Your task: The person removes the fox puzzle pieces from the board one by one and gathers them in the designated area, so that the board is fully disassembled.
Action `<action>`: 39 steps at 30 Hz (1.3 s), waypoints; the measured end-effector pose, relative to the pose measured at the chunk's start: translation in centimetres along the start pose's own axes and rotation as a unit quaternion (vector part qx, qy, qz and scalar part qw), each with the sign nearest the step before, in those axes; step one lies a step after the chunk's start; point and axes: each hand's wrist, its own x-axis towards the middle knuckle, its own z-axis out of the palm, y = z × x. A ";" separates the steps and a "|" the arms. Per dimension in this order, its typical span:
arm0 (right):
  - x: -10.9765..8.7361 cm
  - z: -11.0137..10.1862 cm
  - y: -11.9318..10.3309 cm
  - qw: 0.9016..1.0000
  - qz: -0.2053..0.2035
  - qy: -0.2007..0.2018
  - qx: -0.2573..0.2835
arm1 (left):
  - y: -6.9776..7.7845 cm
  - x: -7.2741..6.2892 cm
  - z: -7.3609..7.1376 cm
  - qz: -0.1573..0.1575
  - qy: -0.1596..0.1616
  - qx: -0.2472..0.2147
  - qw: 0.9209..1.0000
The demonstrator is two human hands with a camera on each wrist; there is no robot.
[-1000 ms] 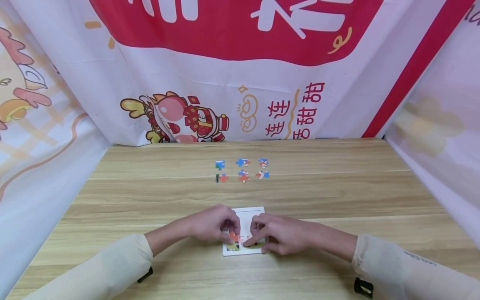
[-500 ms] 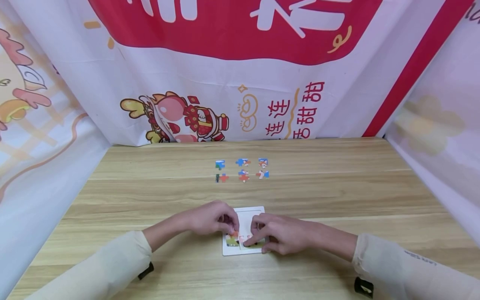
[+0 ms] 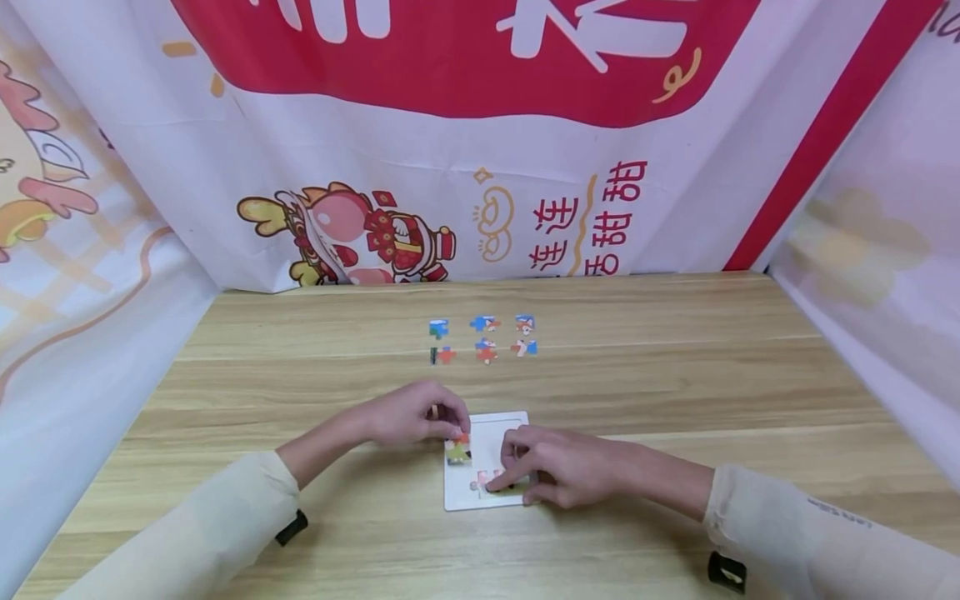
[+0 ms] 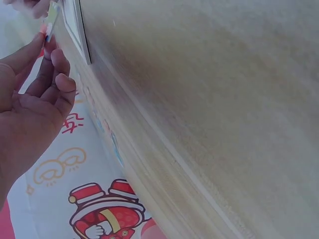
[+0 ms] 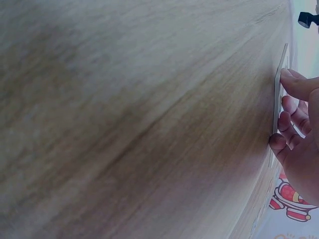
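Note:
My left hand [image 3: 417, 412] pinches a jigsaw piece [image 3: 458, 450] with orange and green print over the left side of the white puzzle tray [image 3: 491, 421]. That piece [image 4: 51, 22] shows nearly edge-on between thumb and finger in the left wrist view, where the other fingers curl loosely. On the tray's lower right, my right hand [image 3: 573, 468] grips the board: its forefinger presses on pieces [image 3: 483, 479] along the bottom row, and its thumb sits at the right edge. In the right wrist view, thumb and fingertips lie along the tray's rim [image 5: 275, 107]. The pieces beneath the hand are partly hidden.
Several loose jigsaw pieces [image 3: 486, 352] lie in two rows farther back on the wooden table [image 3: 675, 367]. A printed cloth [image 3: 412, 150] hangs behind the table and along both sides.
My left hand has lifted the jigsaw piece from the tray's lower left and moved it away from me, up the tray's left side. The right hand stays in place.

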 end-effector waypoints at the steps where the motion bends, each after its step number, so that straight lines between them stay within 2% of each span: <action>1: 0.0 0.0 0.0 1.000 0.000 0.000 0.000 | 0.0 0.0 -0.1 -0.001 0.004 0.001 1.000; 5: 0.0 0.0 0.1 1.000 -0.004 0.002 -0.002 | -0.3 0.1 -0.4 0.006 0.022 0.017 1.000; 10: 0.0 0.0 0.1 1.000 0.001 0.000 -0.002 | -0.7 0.2 -0.9 -0.013 0.049 0.022 0.998; 13: 0.0 0.0 0.1 1.000 0.001 0.001 -0.004 | -1.1 0.3 -1.4 -0.023 0.063 0.019 0.998; 19: -0.1 0.0 0.0 1.000 -0.014 0.012 -0.014 | -1.9 0.5 -2.2 -0.023 0.084 -0.013 0.996; 26: -0.1 0.0 -0.1 1.000 -0.013 0.011 -0.015 | -2.9 0.7 -2.9 -0.071 0.107 -0.037 0.991; 39: 0.0 0.0 0.0 1.000 -0.012 0.008 -0.009 | -4.5 1.6 -3.6 -0.116 0.152 -0.020 0.981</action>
